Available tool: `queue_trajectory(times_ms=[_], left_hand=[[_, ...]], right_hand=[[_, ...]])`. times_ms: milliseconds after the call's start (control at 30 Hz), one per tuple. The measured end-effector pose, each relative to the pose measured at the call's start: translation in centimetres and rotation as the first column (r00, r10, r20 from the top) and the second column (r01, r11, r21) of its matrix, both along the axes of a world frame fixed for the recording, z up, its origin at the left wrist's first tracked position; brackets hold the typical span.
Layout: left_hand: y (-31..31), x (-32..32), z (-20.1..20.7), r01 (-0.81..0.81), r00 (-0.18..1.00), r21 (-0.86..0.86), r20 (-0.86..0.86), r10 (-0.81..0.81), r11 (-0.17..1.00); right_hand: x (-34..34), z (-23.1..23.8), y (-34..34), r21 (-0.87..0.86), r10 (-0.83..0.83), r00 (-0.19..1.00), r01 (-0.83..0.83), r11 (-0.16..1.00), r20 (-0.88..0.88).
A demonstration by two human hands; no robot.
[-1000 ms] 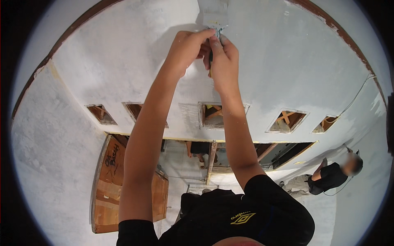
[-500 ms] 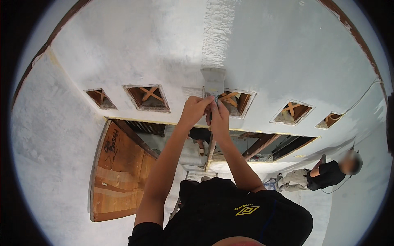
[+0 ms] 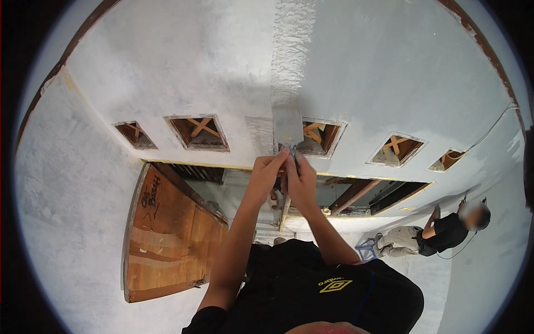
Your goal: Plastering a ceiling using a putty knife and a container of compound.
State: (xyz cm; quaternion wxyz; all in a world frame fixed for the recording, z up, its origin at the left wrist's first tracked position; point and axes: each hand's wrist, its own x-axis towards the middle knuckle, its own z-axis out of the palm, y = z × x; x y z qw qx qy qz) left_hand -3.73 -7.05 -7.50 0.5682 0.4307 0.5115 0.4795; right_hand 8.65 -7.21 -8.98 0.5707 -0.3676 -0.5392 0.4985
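Note:
Both my arms reach up to the wall (image 3: 356, 67), where I hold a wide putty knife by its handle. Its grey blade (image 3: 287, 125) lies against the wall between two small window openings. My left hand (image 3: 269, 171) is closed on the handle, the thumb pressed near the base of the blade. Beside it my right hand (image 3: 300, 177) wraps the same handle, most of which the fingers hide. Above the blade runs a rough, ridged strip of wet filler (image 3: 289, 50). A smoother damp patch (image 3: 259, 132) shows left of the blade.
Several small openings with crossed wooden slats, such as one left (image 3: 197, 132), line the wall. Below hangs a wooden door (image 3: 161, 239). At the right, a person in a black shirt (image 3: 449, 232) stands near a blue stool (image 3: 366, 249). A cable (image 3: 489, 136) hangs along the wall.
My hands and the putty knife have moved down the wall, uncovering more of the strip and the patch at its left. The person at the right has raised an arm toward the wall.

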Motion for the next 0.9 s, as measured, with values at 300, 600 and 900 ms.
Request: queue_trajectory(times_ms=[300,600,900], left_hand=[[-2.9,1.8,4.2,0.087,0.995,0.424,-0.002,-0.095,0.902],[-1.6,2.4,1.7,0.269,0.954,0.401,-0.234,-0.186,0.876],[0.5,1.4,-0.3,-0.282,0.959,0.454,0.152,0.238,0.845]], right_hand=[[7.6,15.9,2.7,0.606,-0.548,0.263,-0.283,0.743,0.794],[1.7,24.3,7.3,0.355,-0.761,-0.151,-0.815,0.457,0.631],[-0.3,28.4,8.1,0.319,-0.883,-0.166,-0.89,0.325,0.439]])
